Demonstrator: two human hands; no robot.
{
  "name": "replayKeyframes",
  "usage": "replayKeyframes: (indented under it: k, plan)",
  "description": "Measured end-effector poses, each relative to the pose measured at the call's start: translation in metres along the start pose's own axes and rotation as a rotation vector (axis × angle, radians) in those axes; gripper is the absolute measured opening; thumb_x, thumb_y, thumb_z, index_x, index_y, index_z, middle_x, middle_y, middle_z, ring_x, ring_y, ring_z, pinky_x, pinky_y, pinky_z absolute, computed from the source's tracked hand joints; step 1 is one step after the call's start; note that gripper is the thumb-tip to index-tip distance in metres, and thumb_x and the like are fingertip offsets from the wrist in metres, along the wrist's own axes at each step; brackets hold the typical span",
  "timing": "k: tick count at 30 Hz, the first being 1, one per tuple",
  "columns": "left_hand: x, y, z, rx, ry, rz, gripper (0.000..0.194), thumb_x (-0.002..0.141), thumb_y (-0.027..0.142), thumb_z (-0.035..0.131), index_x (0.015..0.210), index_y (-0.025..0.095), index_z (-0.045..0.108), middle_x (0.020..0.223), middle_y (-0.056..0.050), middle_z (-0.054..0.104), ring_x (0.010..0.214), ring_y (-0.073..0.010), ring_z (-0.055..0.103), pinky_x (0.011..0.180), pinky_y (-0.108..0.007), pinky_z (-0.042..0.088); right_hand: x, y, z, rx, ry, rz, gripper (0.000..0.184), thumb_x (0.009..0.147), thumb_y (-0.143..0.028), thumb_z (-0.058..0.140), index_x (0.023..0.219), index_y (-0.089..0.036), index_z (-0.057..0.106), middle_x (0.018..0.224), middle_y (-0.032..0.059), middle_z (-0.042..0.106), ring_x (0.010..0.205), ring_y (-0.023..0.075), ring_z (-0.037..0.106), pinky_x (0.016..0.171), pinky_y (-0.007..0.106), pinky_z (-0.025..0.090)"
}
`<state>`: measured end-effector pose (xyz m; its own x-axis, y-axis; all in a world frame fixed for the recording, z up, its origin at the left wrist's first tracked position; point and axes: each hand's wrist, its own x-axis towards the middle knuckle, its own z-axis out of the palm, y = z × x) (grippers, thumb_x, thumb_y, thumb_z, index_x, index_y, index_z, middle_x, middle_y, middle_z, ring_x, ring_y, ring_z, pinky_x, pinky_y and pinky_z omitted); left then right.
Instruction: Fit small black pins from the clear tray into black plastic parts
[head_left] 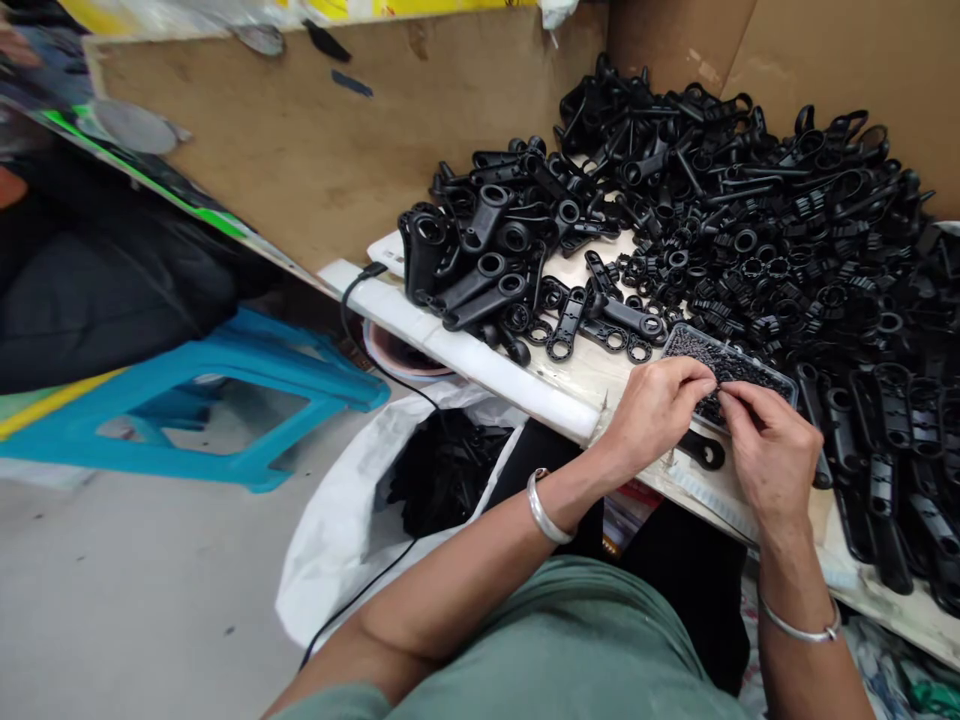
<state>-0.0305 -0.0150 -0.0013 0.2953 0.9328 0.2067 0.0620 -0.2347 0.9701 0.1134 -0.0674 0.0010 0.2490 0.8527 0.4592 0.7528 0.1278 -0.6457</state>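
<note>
My left hand (652,405) and my right hand (772,440) meet fingertip to fingertip over a clear plastic box (793,385) of small dark screws (731,362). Both hands are closed in a pinch. Whatever lies between the fingertips is too small to make out. Below them, at the table's front edge, a flat black plastic piece with a round hole (703,450) lies between my hands. Long black plastic handle-like parts (896,420) lie in rows just right of my right hand.
Black plastic arms (487,265) and small black rings (750,265) heap the table (551,395) against cardboard walls (847,80). A white sack (330,540) with black parts stands below the edge. A cable (397,380) hangs there. At left is a blue stool (225,455), beside another person (97,270).
</note>
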Motion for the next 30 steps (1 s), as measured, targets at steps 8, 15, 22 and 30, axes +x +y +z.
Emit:
replayKeyframes:
  k: [8, 15, 22, 30]
  plan:
    - [-0.006, 0.000, 0.005, -0.530, -0.019, -0.219, 0.009, 0.076, 0.009, 0.069, 0.084, 0.012, 0.070, 0.076, -0.001, 0.070, 0.071, -0.0099, 0.064, 0.071, -0.021, 0.054, -0.013, -0.004, -0.019, 0.555, -0.119, 0.417, 0.025, 0.077, -0.035, 0.080, 0.096, -0.019, 0.079, 0.080, 0.0047, 0.074, 0.061, 0.0150, 0.067, 0.060, 0.031, 0.060]
    - [-0.015, 0.006, 0.007, -0.642, -0.039, -0.281, 0.016, 0.071, 0.004, 0.071, 0.085, 0.012, 0.069, 0.076, -0.001, 0.072, 0.072, -0.0099, 0.068, 0.072, -0.021, 0.057, -0.026, -0.011, -0.013, 0.592, 0.013, 0.396, 0.019, 0.075, -0.030, 0.082, 0.090, -0.019, 0.077, 0.078, 0.0037, 0.074, 0.063, 0.0157, 0.069, 0.060, 0.030, 0.061]
    - [-0.018, 0.006, 0.008, -0.620, -0.053, -0.287, 0.017, 0.072, 0.006, 0.073, 0.087, 0.012, 0.069, 0.076, -0.002, 0.073, 0.072, -0.0114, 0.070, 0.072, -0.023, 0.058, -0.030, -0.009, -0.011, 0.506, 0.058, 0.369, 0.021, 0.075, -0.033, 0.081, 0.089, -0.019, 0.076, 0.079, 0.0041, 0.074, 0.061, 0.0154, 0.067, 0.057, 0.029, 0.059]
    - [-0.020, 0.007, 0.009, -0.582, -0.064, -0.293, 0.017, 0.071, 0.003, 0.073, 0.085, 0.012, 0.070, 0.075, -0.002, 0.073, 0.070, -0.0106, 0.069, 0.069, -0.020, 0.057, -0.033, -0.013, -0.013, 0.343, 0.060, 0.197, 0.009, 0.081, -0.029, 0.076, 0.088, -0.022, 0.076, 0.090, 0.0026, 0.072, 0.065, 0.0137, 0.067, 0.062, 0.029, 0.059]
